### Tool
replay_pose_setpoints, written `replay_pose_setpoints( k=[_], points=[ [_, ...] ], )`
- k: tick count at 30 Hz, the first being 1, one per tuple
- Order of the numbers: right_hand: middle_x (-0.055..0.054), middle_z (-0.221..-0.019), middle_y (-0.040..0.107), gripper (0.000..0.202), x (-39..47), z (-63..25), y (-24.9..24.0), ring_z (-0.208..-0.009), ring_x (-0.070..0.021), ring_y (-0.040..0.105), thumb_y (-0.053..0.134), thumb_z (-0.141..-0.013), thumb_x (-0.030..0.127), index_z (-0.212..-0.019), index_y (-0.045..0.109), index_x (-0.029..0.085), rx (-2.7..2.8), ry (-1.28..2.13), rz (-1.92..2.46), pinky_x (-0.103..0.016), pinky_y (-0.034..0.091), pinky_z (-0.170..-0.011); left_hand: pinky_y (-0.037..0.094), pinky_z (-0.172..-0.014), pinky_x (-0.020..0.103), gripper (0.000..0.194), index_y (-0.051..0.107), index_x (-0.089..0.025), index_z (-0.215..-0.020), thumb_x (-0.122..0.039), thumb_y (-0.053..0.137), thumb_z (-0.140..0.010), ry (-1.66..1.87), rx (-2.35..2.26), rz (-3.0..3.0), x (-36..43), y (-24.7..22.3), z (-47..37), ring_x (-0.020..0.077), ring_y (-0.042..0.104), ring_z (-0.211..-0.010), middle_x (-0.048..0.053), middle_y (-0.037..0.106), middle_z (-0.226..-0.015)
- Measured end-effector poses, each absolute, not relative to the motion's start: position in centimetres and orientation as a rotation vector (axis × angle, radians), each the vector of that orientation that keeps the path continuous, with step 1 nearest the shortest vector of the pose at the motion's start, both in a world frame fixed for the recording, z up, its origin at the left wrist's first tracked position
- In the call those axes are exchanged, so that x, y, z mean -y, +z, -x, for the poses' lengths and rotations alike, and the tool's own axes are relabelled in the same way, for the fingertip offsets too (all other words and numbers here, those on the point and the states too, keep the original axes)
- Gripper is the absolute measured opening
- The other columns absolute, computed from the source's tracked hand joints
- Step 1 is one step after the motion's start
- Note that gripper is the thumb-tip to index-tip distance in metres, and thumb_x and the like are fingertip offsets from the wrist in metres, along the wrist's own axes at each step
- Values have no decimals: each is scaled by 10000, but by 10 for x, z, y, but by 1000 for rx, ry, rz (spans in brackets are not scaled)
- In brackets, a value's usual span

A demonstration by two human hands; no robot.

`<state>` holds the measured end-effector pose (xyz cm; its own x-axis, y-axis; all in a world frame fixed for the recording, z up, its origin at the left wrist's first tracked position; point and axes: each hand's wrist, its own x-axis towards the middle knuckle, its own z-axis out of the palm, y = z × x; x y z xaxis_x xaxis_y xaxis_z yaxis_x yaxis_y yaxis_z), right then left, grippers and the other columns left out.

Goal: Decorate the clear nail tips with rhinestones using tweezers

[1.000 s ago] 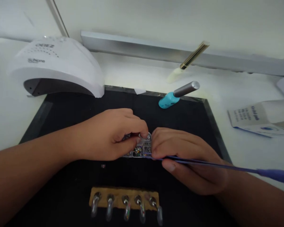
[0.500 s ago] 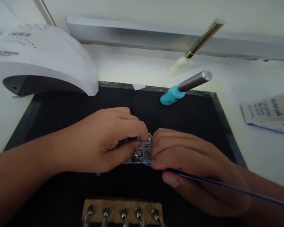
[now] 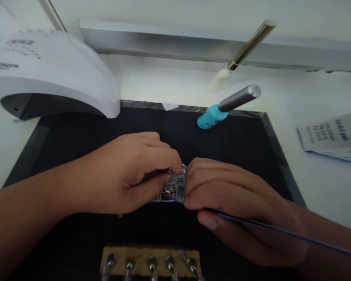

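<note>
A small clear compartment case [image 3: 169, 193] with glittering pieces lies on the black mat [image 3: 128, 230], partly covered by my hands. My left hand [image 3: 146, 171] is closed over its left part, thumb and index finger pinched at one compartment; whatever is between the fingertips is too small to make out. My right hand [image 3: 236, 199] is closed around a thin purple-blue stick [image 3: 269, 226], whose tip reaches the lower edge of the case. The right fingertips rest against the case's right side.
A white lamp [image 3: 64, 70] stands at the back left. Behind the hands are a turquoise bottle [image 3: 212, 117] and a brush-like item with a gold handle [image 3: 248, 47]. An alcohol pads box [image 3: 333, 134] lies right. A wooden holder [image 3: 140, 265] with metal-topped pieces is in front.
The whole view has shifted very slightly. Both hands keep nearly the same pose at the case, with the stick still in my right hand.
</note>
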<state>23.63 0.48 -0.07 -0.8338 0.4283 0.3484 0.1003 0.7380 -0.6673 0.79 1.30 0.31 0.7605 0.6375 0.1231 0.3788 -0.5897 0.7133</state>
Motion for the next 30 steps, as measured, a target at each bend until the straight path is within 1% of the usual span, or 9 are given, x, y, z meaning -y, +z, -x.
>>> replay_pose_setpoints(
  k=[4,11,16,20,23,29,30],
  points=[
    [-25,-797,658,85,-5,-236,-1,-785,-145,635,463,-966,133,-925,523,177,2436,907,407,-323,536,-805,419,-746,255,161,638,-172,-950,-100,499,-913,494,-741,-2257,-13,3,-8,117,558,-756,-19,643,-794],
    [-25,-830,688,82,-3,-237,0,-839,-145,669,454,-982,163,-939,512,202,2478,820,446,-321,524,-906,424,-749,260,163,636,-181,-925,-94,499,-906,482,-759,-2254,-14,4,-8,122,560,-757,-15,651,-798],
    [-20,-826,689,98,-2,-237,2,-834,-149,679,435,-984,156,-940,508,206,2484,782,463,-321,540,-885,423,-745,262,162,636,-176,-940,-91,504,-899,486,-750,-2248,-14,4,-9,116,555,-755,-18,647,-802],
    [-26,-841,694,92,-3,-236,2,-853,-147,679,436,-988,159,-948,508,198,2502,782,469,-323,538,-899,422,-752,260,166,637,-169,-936,-82,501,-897,483,-739,-2251,-14,4,-8,112,561,-749,-19,649,-804],
    [-22,-800,681,123,-5,-236,0,-817,-143,675,405,-1004,185,-943,512,191,2480,787,422,-315,537,-874,421,-753,259,164,633,-172,-927,-72,510,-886,482,-745,-2252,-14,4,-8,110,560,-752,-24,647,-797],
    [-14,-810,688,97,-2,-239,0,-831,-146,683,446,-1000,220,-941,523,206,2480,783,475,-321,542,-878,429,-757,268,174,626,-186,-935,-81,493,-896,479,-759,-2253,-14,4,-8,121,563,-753,-21,656,-806],
    [-19,-828,693,96,-1,-240,1,-845,-147,686,444,-999,202,-947,525,203,2485,784,504,-323,543,-888,428,-755,267,173,626,-189,-935,-85,493,-897,480,-758,-2256,-14,3,-8,123,562,-754,-20,655,-803]
  ],
)
